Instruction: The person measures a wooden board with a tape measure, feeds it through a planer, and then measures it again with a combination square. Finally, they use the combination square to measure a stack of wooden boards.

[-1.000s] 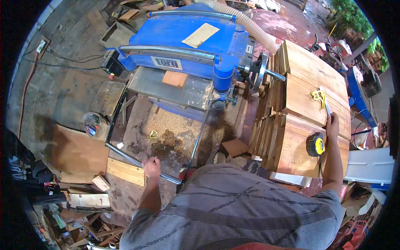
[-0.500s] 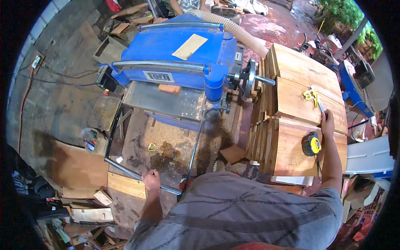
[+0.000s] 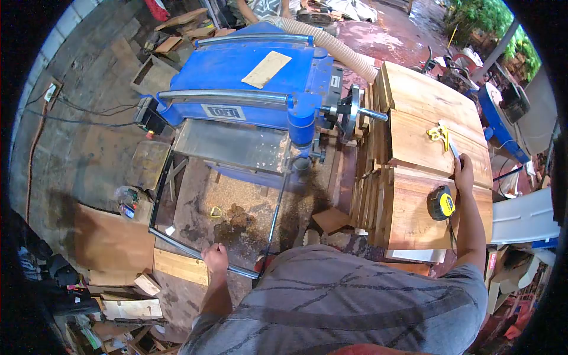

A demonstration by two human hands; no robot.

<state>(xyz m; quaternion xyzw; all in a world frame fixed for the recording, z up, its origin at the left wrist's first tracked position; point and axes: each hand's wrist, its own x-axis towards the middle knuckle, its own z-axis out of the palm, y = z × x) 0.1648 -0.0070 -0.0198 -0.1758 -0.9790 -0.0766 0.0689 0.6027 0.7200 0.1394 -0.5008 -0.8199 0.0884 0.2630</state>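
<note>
My right hand [image 3: 464,171] is closed on the lower end of a combination square [image 3: 439,137], its metal rule pointing away from me and its yellow head lying on the stacked boards [image 3: 435,118]. Nearer me on the same stack stands a black and yellow tape measure [image 3: 441,203], beside my forearm. My left hand [image 3: 215,258] is curled closed over the metal bar [image 3: 177,242] of the machine's front frame. Whether the fingers wrap the bar or hold anything is hidden. Ahead is a blue thickness planer [image 3: 236,71] with a bare metal bed [image 3: 231,145].
Wood shavings [image 3: 236,195] cover the floor below the planer. A handwheel [image 3: 353,112] juts toward the boards, and a ribbed hose [image 3: 331,44] runs behind. Cables [image 3: 94,118] cross the floor at left. Offcuts [image 3: 130,306] lie at lower left. Another person's arm [image 3: 248,9] shows beyond the planer.
The small wooden block that lay on the planer bed is no longer visible there. The view has shifted slightly; both hands stay in place.
</note>
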